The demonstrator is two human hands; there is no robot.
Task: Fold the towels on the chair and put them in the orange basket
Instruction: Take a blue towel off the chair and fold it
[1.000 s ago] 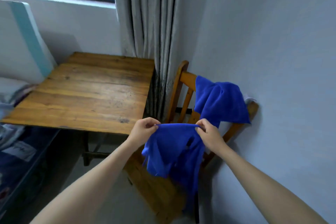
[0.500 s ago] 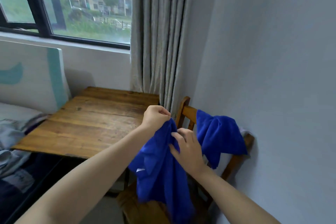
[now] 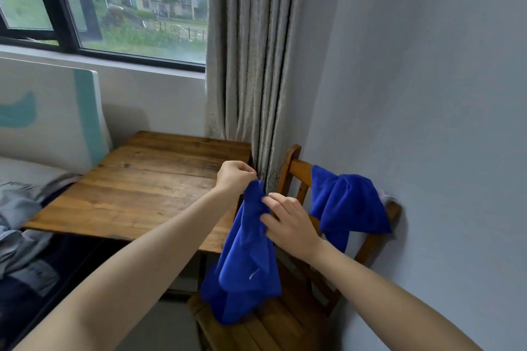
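Wooden chair (image 3: pixel 295 165); limp, crumpled blue towel (image 3: pixel 247 265)

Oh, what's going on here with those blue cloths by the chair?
A person is working on towels at a wooden chair. The left hand pinches the top of a blue towel, which hangs bunched and not yet folded over the seat. The right hand holds the same towel a little lower along its edge. A second blue towel is draped over the chair's back. A wooden table stands beside it. No orange basket is in view.
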